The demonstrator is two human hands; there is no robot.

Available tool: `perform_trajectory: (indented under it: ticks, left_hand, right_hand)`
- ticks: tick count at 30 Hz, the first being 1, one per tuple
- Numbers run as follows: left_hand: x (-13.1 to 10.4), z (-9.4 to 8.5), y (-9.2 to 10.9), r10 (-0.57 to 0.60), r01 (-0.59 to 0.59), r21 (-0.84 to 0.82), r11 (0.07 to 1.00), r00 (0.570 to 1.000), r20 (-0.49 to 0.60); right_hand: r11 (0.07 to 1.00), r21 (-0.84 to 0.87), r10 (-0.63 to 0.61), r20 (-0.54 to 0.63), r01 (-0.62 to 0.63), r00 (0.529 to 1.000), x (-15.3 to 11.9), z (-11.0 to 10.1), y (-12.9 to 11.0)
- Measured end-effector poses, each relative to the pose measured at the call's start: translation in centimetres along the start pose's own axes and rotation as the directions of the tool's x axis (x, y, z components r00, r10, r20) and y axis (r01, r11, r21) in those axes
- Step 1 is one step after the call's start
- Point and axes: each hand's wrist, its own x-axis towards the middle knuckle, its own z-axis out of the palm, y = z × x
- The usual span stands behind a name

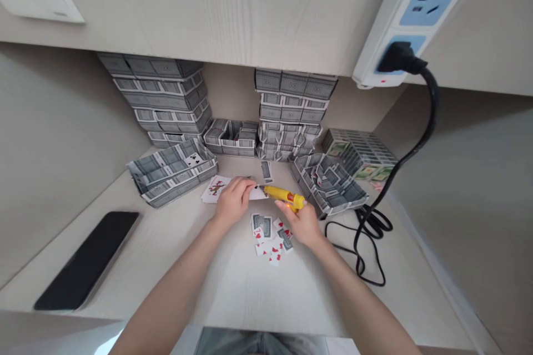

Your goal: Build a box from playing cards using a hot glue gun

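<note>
My right hand (305, 223) is wrapped round a yellow hot glue gun (283, 195) with a small lit orange spot on it. The gun's nozzle points left, close to the fingertips of my left hand (234, 199). Those fingers are pinched together on a playing card (259, 194), mostly white where it shows. Partly under the left hand lies a joker card (215, 189). Cut card pieces (270, 248), some with red hearts and some back side up, are scattered on the table below the hands. A narrow patterned card strip (266, 171) lies just beyond the nozzle.
Open trays made of cards stand left (172, 175) and right (331, 184). Behind them rise stacked card boxes, left (166, 102) and centre (291, 113). A black phone (87, 260) lies at left. A black cable (431, 116) hangs from a power strip (416, 16) and coils at right.
</note>
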Motion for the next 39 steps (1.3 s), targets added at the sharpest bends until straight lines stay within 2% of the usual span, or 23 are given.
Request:
perform_trajectory:
  ticks: [9, 30, 35, 39]
  left_hand:
    - [0.03, -0.02, 0.1, 0.017, -0.018, -0.016, 1.0, 0.998, -0.059]
    - [0.09, -0.22, 0.09, 0.021, -0.02, 0.01, 1.0, 0.995, -0.096]
    - [0.05, -0.26, 0.09, 0.019, -0.018, 0.014, 1.0, 0.996, -0.089]
    - [0.04, -0.38, 0.14, -0.024, 0.025, 0.007, 1.0, 0.994, -0.11]
  right_hand:
    - [1.0, -0.018, 0.014, 0.01, -0.014, 1.0, -0.11, -0.33, -0.11]
    - [0.997, 0.015, 0.074, -0.022, -0.074, 0.997, 0.03, -0.52, 0.15]
    - [0.996, -0.03, 0.083, -0.033, -0.084, 0.996, 0.03, -0.53, 0.29]
    - [0.984, -0.164, 0.063, -0.074, -0.075, 0.995, 0.08, -0.55, 0.38]
